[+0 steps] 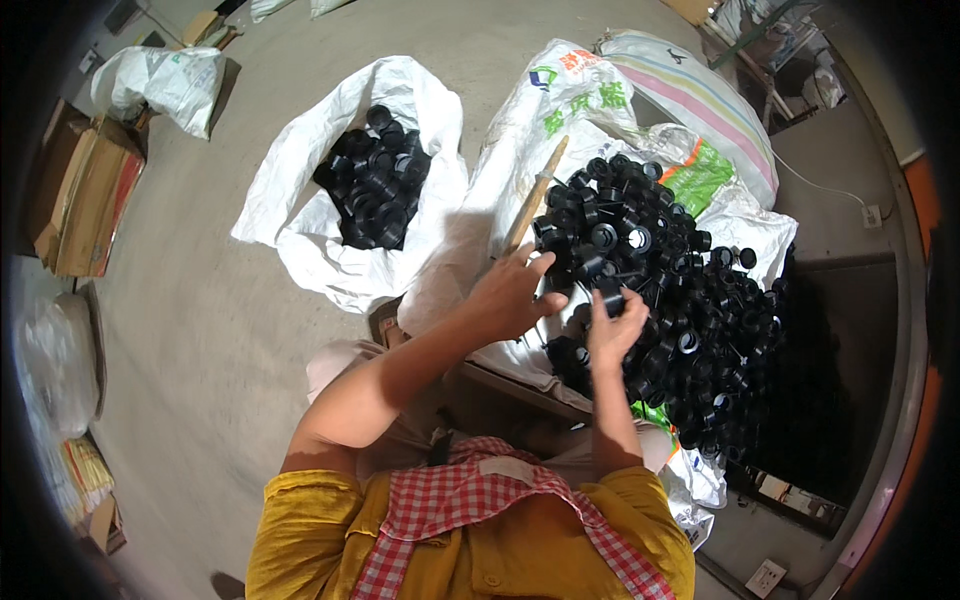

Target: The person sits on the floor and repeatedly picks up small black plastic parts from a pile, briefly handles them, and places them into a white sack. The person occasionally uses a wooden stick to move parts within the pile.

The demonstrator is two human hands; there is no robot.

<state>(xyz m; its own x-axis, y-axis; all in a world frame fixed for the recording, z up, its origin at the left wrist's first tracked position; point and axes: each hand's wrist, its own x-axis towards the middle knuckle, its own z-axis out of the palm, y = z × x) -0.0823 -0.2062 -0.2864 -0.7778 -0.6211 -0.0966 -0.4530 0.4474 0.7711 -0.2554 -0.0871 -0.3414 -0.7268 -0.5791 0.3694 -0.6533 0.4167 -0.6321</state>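
A large pile of black plastic ring-shaped parts (675, 300) lies on white woven sacking in front of me and to the right. My right hand (616, 330) grips one black ring part (611, 297) between thumb and fingers at the pile's near left side. Just left of it, my left hand (517, 292) is held with its fingers apart and nothing seen in its grasp. Beyond that hand a pointed wooden stick (541, 191) lies slanted on the sacking (499, 176). To the left, an opened white woven sack (296, 169) holds many similar black parts (379, 187).
A full striped sack (697, 97) stands behind the pile. Flattened cardboard (97, 202) and a white sack (172, 86) are at the far left. A dark surface (825, 375) borders the pile at right, with a cable and wall socket (871, 217) behind.
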